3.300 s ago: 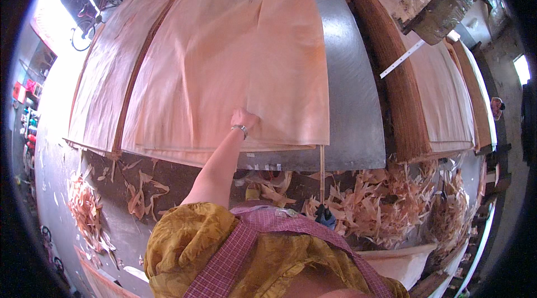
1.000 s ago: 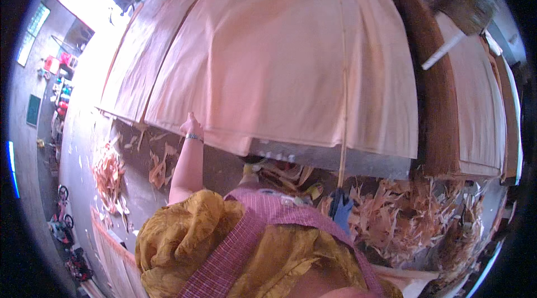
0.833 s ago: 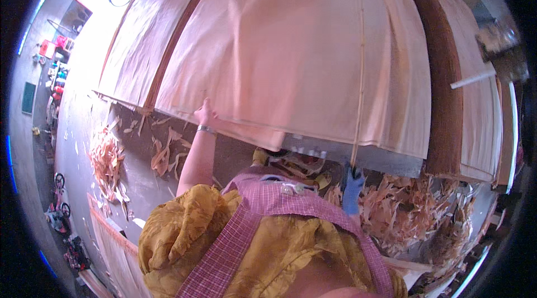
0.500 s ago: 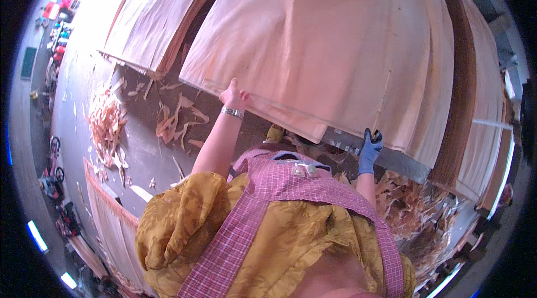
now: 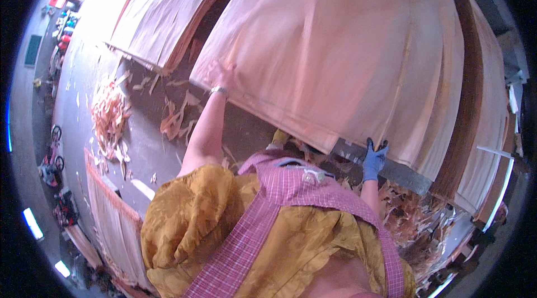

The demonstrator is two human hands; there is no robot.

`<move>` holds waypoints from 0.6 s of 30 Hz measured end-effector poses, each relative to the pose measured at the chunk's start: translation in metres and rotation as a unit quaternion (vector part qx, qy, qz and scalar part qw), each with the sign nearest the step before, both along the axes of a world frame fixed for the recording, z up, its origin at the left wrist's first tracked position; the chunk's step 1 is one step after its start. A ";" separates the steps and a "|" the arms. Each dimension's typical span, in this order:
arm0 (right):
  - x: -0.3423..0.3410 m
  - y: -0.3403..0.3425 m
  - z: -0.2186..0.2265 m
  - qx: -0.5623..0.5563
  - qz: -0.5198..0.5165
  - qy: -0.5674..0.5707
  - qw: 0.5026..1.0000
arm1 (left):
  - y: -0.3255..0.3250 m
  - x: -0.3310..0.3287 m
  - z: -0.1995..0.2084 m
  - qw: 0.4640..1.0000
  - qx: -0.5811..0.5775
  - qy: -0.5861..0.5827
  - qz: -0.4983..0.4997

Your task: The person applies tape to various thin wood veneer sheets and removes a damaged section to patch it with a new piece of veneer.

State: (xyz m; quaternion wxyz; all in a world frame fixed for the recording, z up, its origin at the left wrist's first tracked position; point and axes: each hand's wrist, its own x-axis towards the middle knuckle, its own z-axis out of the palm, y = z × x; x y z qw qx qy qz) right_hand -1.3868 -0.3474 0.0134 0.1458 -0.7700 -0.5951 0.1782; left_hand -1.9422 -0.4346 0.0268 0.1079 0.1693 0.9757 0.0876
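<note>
A large pale wood veneer sheet (image 5: 335,57) lies on a stack in front of me, its near edge running slantwise past both hands. My bare left hand (image 5: 225,76), slightly blurred, rests on the sheet's near left corner area with fingers spread; a watch band circles its wrist. At the near edge, right of my body, is my right hand (image 5: 374,159) in a blue glove with dark fingertips. Its thumb and finger stand apart by the sheet's edge, with nothing visible between them. A grey strip (image 5: 411,177) juts out under the sheet beside the glove.
Another veneer stack (image 5: 168,18) stands to the left, and a tall one (image 5: 481,108) to the right. Curled wood scraps (image 5: 109,113) are heaped on the left floor, more scraps (image 5: 414,214) at the right. A further veneer stack (image 5: 114,219) sits at lower left.
My left hand has shifted left from the sheet's edge onto its surface, fingers now spread. The right hand's fingers have parted at the edge. More of the grey strip shows.
</note>
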 end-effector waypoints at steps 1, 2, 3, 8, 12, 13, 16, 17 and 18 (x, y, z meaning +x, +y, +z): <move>-0.004 0.004 -0.003 0.010 0.019 0.027 0.999 | -0.011 -0.023 -0.018 0.998 0.010 -0.065 0.000; 0.000 0.002 -0.006 0.021 0.026 0.046 0.998 | -0.011 -0.028 -0.017 0.995 0.059 -0.075 -0.024; 0.007 -0.002 -0.007 0.034 0.026 0.060 0.997 | -0.002 -0.024 0.000 0.992 0.062 -0.102 -0.027; -0.001 -0.014 0.003 0.022 -0.007 0.086 0.996 | -0.024 -0.083 -0.001 0.910 0.327 -0.252 -0.048; 0.002 -0.023 0.011 0.035 -0.008 0.061 0.997 | -0.021 -0.111 0.032 0.873 0.391 -0.286 -0.053; -0.003 -0.018 0.011 0.032 0.008 0.084 0.996 | -0.036 -0.136 0.019 0.883 0.389 -0.257 -0.058; -0.013 -0.017 0.023 0.011 -0.002 0.092 0.996 | -0.042 -0.161 0.019 0.864 0.423 -0.271 -0.044; -0.010 -0.017 0.017 0.026 0.000 0.100 0.995 | -0.044 -0.173 0.015 0.879 0.388 -0.276 -0.033; -0.005 -0.018 0.005 0.039 0.001 0.109 0.993 | -0.046 -0.179 0.011 0.890 0.375 -0.257 -0.031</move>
